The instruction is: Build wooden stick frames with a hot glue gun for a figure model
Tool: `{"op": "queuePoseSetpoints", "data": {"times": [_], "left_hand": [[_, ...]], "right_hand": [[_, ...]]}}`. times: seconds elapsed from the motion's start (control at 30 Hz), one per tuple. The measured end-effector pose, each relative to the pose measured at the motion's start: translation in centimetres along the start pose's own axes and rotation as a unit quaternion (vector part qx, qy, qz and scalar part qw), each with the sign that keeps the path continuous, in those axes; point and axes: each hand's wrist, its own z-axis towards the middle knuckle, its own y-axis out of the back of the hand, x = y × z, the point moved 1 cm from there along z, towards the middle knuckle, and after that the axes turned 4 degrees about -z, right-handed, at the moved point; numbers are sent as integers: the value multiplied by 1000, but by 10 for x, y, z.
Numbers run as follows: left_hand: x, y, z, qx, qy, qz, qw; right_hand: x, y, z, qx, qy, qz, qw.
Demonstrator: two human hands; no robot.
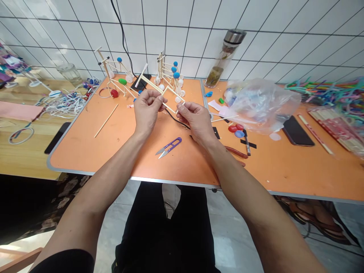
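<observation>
Between both hands I hold a small wooden stick frame [172,93] above the orange table. My left hand [148,110] pinches a long stick of it between thumb and fingertips. At its lower right corner, my right hand [195,118] is closed on the frame too, fingertips hiding the joint. Thread snips [170,147] with purple handles lie below the hands. A loose wooden stick [106,120] rests to the left. Behind stand two stick models, one [111,72] with red and green caps, the other [163,70] with blue caps.
Right of my hands lie a clear plastic bag [256,104], coloured caps [236,129], a marker [247,142] and red-handled pliers [236,152]. A glass bottle [218,62] stands by the tiled wall. Farther right is a phone [298,131]; tangled white cords [65,102] lie left.
</observation>
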Motion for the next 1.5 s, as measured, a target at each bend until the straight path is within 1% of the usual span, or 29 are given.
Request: {"op": "queuePoseSetpoints", "data": {"times": [0.23, 0.47, 0.77, 1.0, 1.17, 1.5], "left_hand": [[-4, -2, -2, -2, 13, -9, 1000], [-6, -4, -3, -6, 59, -25, 998], [-4, -1, -1, 25, 100, -38, 994], [-2, 1, 1, 20, 116, -37, 992], [-2, 0, 0, 30, 123, -44, 991], [-2, -1, -1, 30, 115, -42, 992]], "right_hand": [[-1, 0, 0, 4, -1, 22, 1000], [0, 0, 0, -2, 0, -8, 1000], [-3, 0, 1, 5, -4, 9, 1000], [-2, 1, 1, 0, -2, 10, 1000], [-2, 1, 2, -6, 0, 3, 1000], [1, 0, -1, -5, -5, -3, 1000]]}}
